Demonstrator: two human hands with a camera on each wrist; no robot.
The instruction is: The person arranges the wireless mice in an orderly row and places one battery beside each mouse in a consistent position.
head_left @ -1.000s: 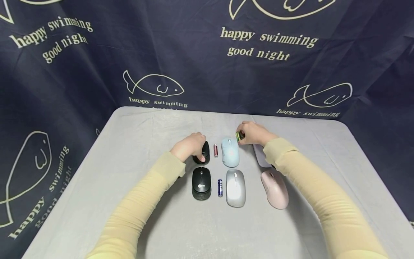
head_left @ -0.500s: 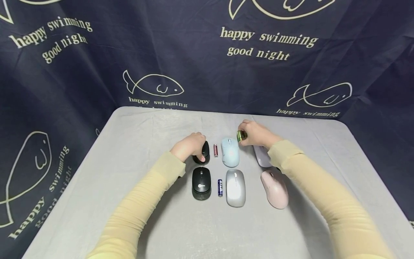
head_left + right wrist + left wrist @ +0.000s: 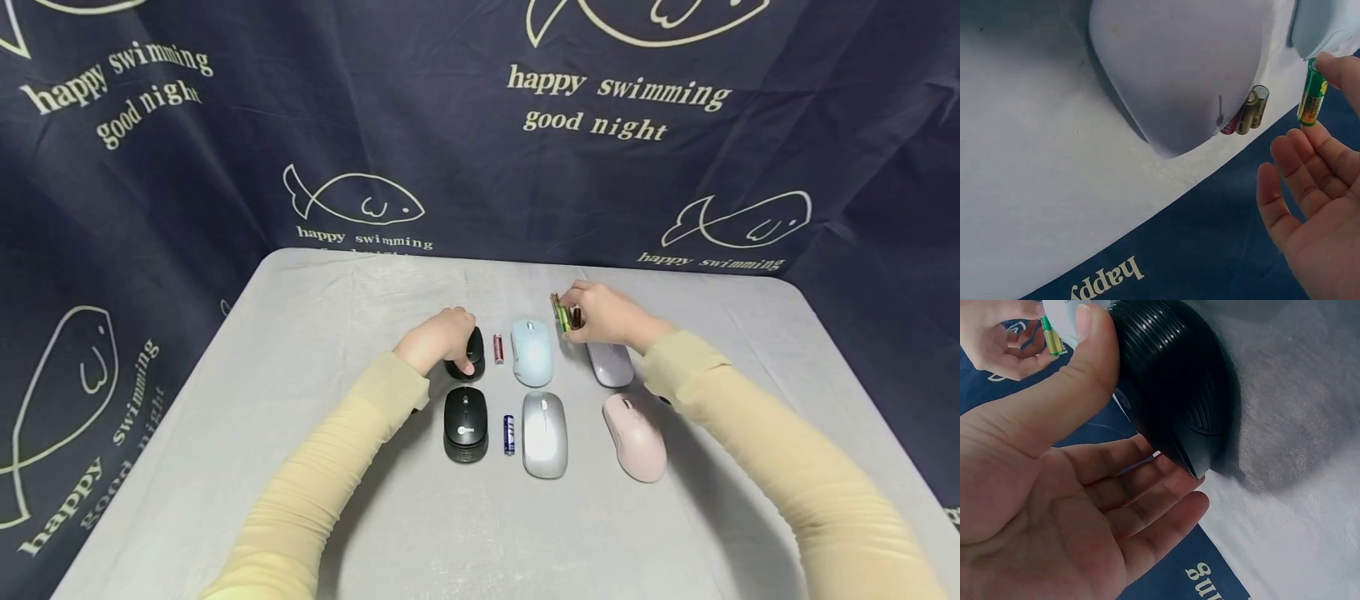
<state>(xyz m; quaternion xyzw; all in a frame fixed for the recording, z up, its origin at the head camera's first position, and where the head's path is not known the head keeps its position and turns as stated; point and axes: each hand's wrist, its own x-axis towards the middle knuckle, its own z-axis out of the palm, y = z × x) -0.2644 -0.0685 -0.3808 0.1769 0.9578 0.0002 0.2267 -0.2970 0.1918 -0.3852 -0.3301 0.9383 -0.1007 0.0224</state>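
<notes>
My left hand grips a black computer mouse at the back left of the group, thumb on one side and fingertips at the other. Its ribbed end shows in the left wrist view. My right hand pinches a green and gold battery between thumb and fingertips, the other fingers spread loosely. Right beside it, several gold and dark red batteries stand or lie by the far end of a lavender mouse. A light blue mouse lies left of that hand.
Between the mice lie a red battery and a blue battery. Nearer me are another black mouse, a silver mouse and a pink mouse. A dark blue printed curtain hangs behind the grey-covered table.
My right hand has shifted to the right with the green battery, and more batteries now show beside it. The left hand stays on the black mouse.
</notes>
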